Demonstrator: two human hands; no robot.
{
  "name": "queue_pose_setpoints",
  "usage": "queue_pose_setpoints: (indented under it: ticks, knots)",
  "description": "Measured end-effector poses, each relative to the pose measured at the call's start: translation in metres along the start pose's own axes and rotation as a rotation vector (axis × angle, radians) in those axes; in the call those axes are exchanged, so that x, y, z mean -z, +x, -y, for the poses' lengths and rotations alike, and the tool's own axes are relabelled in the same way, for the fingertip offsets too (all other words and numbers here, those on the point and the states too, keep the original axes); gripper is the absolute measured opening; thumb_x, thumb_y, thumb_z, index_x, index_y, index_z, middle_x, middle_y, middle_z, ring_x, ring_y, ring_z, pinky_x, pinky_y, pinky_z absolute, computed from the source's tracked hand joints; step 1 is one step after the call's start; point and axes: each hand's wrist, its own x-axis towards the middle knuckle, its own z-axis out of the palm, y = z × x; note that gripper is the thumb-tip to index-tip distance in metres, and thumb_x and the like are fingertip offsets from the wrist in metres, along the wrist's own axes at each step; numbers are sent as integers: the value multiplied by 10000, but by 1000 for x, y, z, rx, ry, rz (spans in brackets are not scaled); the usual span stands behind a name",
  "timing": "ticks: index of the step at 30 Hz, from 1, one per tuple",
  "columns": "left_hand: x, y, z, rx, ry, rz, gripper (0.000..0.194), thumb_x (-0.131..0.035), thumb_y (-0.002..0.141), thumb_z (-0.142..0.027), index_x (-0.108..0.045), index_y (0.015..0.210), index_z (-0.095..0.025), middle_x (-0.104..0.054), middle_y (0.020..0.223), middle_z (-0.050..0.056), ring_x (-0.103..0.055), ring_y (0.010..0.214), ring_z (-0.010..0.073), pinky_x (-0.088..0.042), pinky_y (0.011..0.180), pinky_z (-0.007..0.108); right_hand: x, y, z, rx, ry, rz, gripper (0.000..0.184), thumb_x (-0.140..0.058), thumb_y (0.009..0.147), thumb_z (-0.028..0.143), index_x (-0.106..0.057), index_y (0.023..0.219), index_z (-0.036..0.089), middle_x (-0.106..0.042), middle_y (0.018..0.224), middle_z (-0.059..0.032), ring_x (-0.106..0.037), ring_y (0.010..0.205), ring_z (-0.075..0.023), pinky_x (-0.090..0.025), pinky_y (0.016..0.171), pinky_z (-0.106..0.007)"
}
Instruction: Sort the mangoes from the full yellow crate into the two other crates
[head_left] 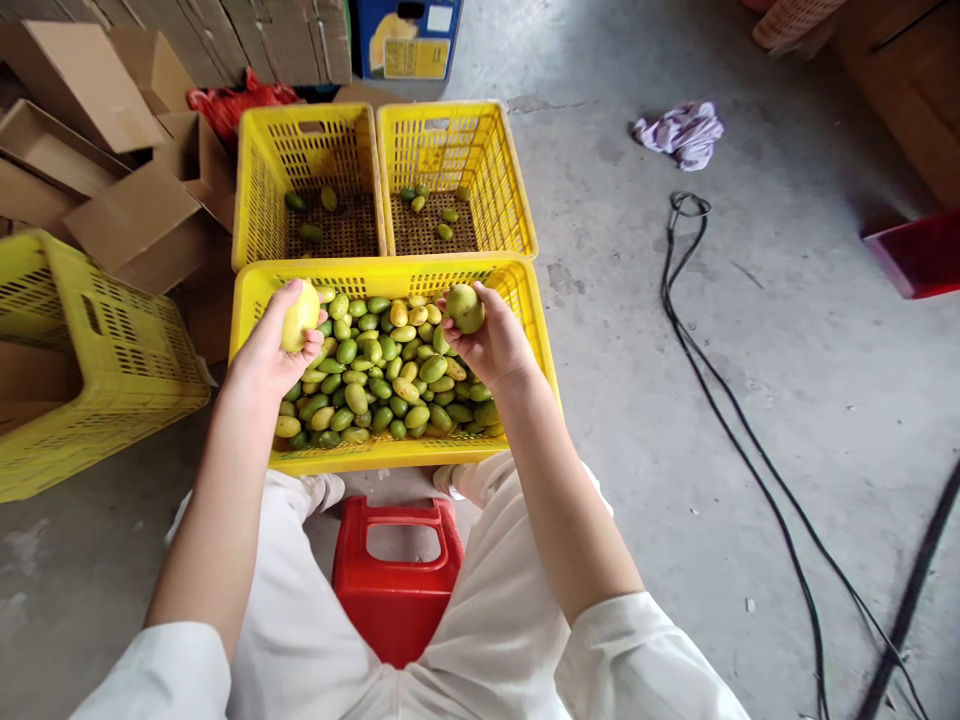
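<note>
A yellow plastic crate (pixel 247 300) full of green and yellow oval fruits (pixel 382 380) stands on the floor in front of me. My left hand (pixel 274 350) is closed around a yellow fruit (pixel 300 315) above the crate's left side. My right hand (pixel 491 340) grips a yellow-green fruit (pixel 465 308) above the crate's right side. Behind it stand two more yellow crates: the left one (pixel 259 190) holds a few green fruits, the right one (pixel 510 190) holds several small ones.
I sit on a red stool (pixel 394 590). A tipped yellow crate (pixel 90 370) and cardboard boxes (pixel 112 170) lie at the left. Black cables (pixel 720 400) run over the concrete floor at the right, with a cloth (pixel 682 130) and a red bin (pixel 919 250) beyond.
</note>
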Motion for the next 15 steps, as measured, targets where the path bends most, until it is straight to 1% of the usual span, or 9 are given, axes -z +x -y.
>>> queue_pose_setpoints:
  ticks: [3, 5, 7, 9, 10, 12, 15]
  knots:
    - [-6, -5, 1, -19, 22, -56, 390, -707, 1033, -595, -669, 961, -214, -651, 691, 10, -607, 519, 114, -477, 462, 174, -2, -1, 1, -35, 23, -36, 321, -602, 1141, 480, -681, 993, 207, -645, 695, 25, -534, 524, -93, -421, 453, -180]
    - [-9, -8, 0, -24, 26, -73, 393, -640, 1058, -581, -671, 941, -207, -660, 671, 30, -664, 566, 150, -502, 485, 187, -2, -1, 1, -44, 33, -33, 359, -589, 1146, 524, -669, 1001, 205, -620, 673, 31, -519, 507, -91, -389, 415, -174]
    - [-12, -12, -1, -3, 23, -70, 381, -564, 1092, -522, -685, 943, -192, -692, 697, 57, -678, 586, 155, -488, 478, 182, -1, 0, 0, -23, 20, -10, 395, -685, 1090, 597, -641, 983, 219, -606, 674, 34, -539, 523, -96, -390, 406, -176]
    - [-14, -16, -2, 20, 20, -67, 362, -521, 1104, -449, -698, 939, -181, -700, 710, 63, -656, 561, 144, -446, 441, 175, 0, 1, -1, 17, -6, 14, 432, -791, 1014, 629, -622, 960, 235, -608, 694, 29, -578, 557, -109, -422, 422, -185]
    - [-15, -17, -2, 23, 15, -63, 340, -520, 1102, -415, -700, 934, -181, -697, 710, 56, -644, 544, 136, -431, 428, 174, 1, 1, -1, 37, -16, 22, 429, -819, 996, 617, -616, 950, 242, -614, 706, 26, -593, 574, -114, -440, 434, -189]
    - [-16, -16, 0, 14, 9, -57, 290, -529, 1087, -362, -708, 934, -192, -694, 710, 42, -612, 505, 127, -405, 409, 180, 1, 1, -2, 65, -22, 34, 387, -826, 1004, 559, -604, 929, 251, -628, 731, 22, -598, 597, -112, -452, 448, -186]
    - [-15, -9, 4, 3, 27, -42, 282, -506, 1074, -348, -737, 999, -203, -724, 740, 50, -581, 477, 129, -371, 413, 197, 0, -2, -2, 100, -10, 49, 297, -807, 1024, 441, -602, 917, 255, -648, 771, 25, -578, 620, -101, -449, 454, -171]
